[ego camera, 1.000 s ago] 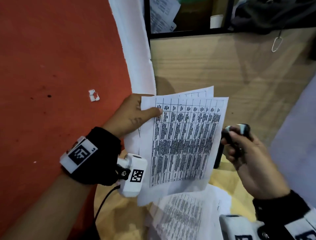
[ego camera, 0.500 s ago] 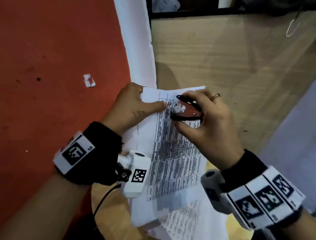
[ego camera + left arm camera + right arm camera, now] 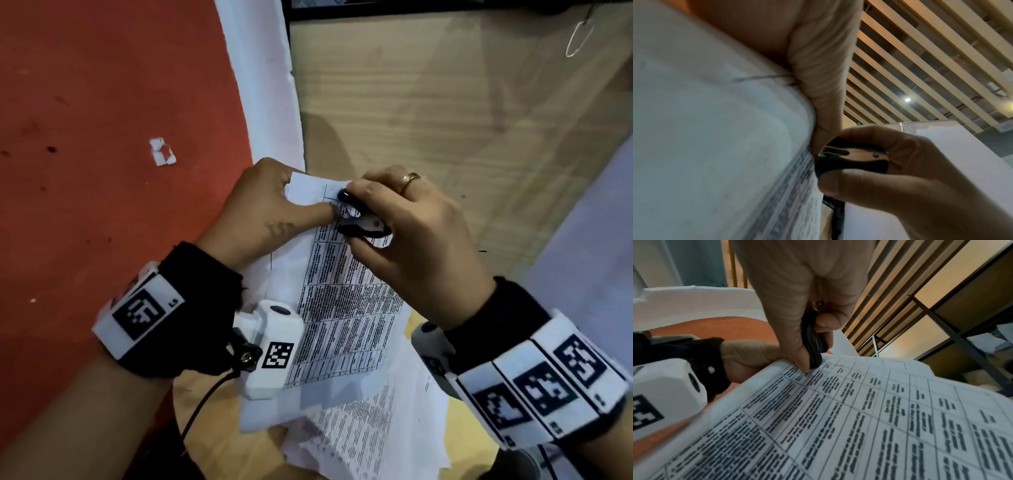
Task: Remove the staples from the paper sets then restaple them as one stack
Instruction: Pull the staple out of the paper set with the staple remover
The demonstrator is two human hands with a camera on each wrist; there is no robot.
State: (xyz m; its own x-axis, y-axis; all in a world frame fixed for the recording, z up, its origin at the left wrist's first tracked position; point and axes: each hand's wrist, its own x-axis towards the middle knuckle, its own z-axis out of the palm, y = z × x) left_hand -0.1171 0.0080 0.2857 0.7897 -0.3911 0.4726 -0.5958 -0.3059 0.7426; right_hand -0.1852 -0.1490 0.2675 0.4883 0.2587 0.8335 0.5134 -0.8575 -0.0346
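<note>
A stapled paper set (image 3: 342, 301) printed with a dense table is held up in front of me. My left hand (image 3: 270, 212) pinches its top left corner, thumb lying across the sheet. My right hand (image 3: 404, 233) grips a black staple remover (image 3: 363, 219) with metal claws. Its claws touch the paper at that corner, right by my left thumb tip. The remover (image 3: 851, 155) shows side-on in the left wrist view, squeezed between thumb and fingers. In the right wrist view the remover (image 3: 813, 344) points down onto the paper set (image 3: 859, 426). The staple itself is hidden.
More loose printed sheets (image 3: 370, 431) lie below the held set on a yellowish surface. A wooden tabletop (image 3: 428, 102) lies beyond the hands. At the left there is red floor (image 3: 102, 102) with a small paper scrap (image 3: 161, 151). A paper clip (image 3: 579, 37) lies far right.
My right hand rose from the lower right with the staple remover and brought it to the paper's top left corner. The left hand kept its hold on the set.
</note>
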